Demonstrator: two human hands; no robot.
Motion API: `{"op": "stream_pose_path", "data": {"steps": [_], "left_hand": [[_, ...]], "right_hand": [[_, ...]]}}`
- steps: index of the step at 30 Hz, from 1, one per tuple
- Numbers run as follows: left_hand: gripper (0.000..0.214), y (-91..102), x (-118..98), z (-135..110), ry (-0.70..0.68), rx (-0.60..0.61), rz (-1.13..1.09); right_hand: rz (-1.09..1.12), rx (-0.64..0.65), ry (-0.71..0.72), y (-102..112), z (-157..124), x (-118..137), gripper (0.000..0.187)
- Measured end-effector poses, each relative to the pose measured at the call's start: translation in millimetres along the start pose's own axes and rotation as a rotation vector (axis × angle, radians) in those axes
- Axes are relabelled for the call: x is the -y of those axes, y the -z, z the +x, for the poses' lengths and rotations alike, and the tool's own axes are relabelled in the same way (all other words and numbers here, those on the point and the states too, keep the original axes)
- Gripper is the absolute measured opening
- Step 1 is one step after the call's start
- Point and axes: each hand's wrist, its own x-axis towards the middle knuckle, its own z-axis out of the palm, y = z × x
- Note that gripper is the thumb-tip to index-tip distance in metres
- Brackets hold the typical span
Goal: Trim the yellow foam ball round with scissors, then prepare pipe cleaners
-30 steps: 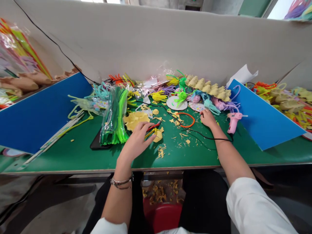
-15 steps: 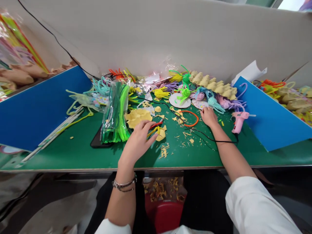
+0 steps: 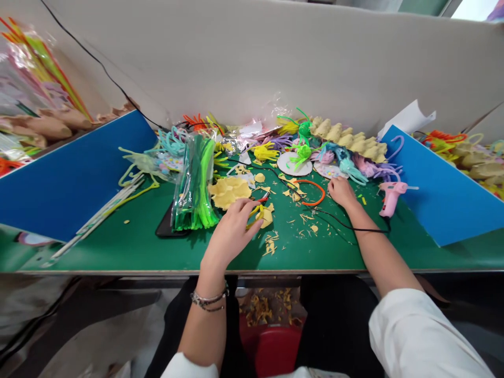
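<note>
My left hand (image 3: pixel 232 231) lies on the green table (image 3: pixel 118 252) with its fingers curled round the red and yellow handles of what looks like scissors (image 3: pixel 260 206). Just beyond it lies a yellow cut-out piece (image 3: pixel 228 190) beside a clear pack of green pipe cleaners (image 3: pixel 195 184). My right hand (image 3: pixel 342 190) rests farther right with its fingers curled under, at the end of an orange pipe-cleaner loop (image 3: pixel 313 193) and next to a patterned paper disc (image 3: pixel 328 170). What its fingertips pinch is hidden.
A pink glue gun (image 3: pixel 389 197) stands right of my right hand, its black cable (image 3: pixel 346 227) passing under my wrist. Blue boards (image 3: pixel 66 178) (image 3: pixel 437 189) flank the table. An egg carton (image 3: pixel 350 137), a white disc (image 3: pixel 293 165) and pipe-cleaner shapes line the back. Yellow scraps litter the middle.
My left hand has drawn its fingers in more tightly over the red and yellow handles. The right hand has stayed by the orange loop. The camera has shifted slightly.
</note>
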Motion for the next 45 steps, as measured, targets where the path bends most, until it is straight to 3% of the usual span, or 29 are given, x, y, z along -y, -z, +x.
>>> {"op": "stream_pose_path", "data": {"steps": [6,14,20,28,40,45], "left_hand": [[0.034,-4.6,0.8,0.0,-0.029,-0.017,0.06],[0.037,-1.2,3.9,-1.2,0.045,0.001,0.089],[0.039,0.3,10.7,-2.7,0.085,0.022,0.111],[0.039,-5.6,2.8,0.2,0.168,0.155,0.178],[0.04,-3.8,0.2,-1.5,0.22,0.215,0.155],[0.042,-5.3,4.6,-2.6,0.172,0.19,0.137]], "right_hand": [[0.007,-0.032,-0.017,3.4,-6.9,3.8,0.029],[-0.008,-0.012,-0.065,9.2,-9.4,7.6,0.029],[0.015,-0.014,-0.065,5.1,-10.2,4.4,0.03],[0.035,-0.053,-0.021,1.1,-9.3,-2.2,0.021],[0.062,-0.063,-0.012,-10.5,-0.4,-8.3,0.021],[0.073,-0.067,-0.004,-14.7,-2.0,-10.7,0.022]]}}
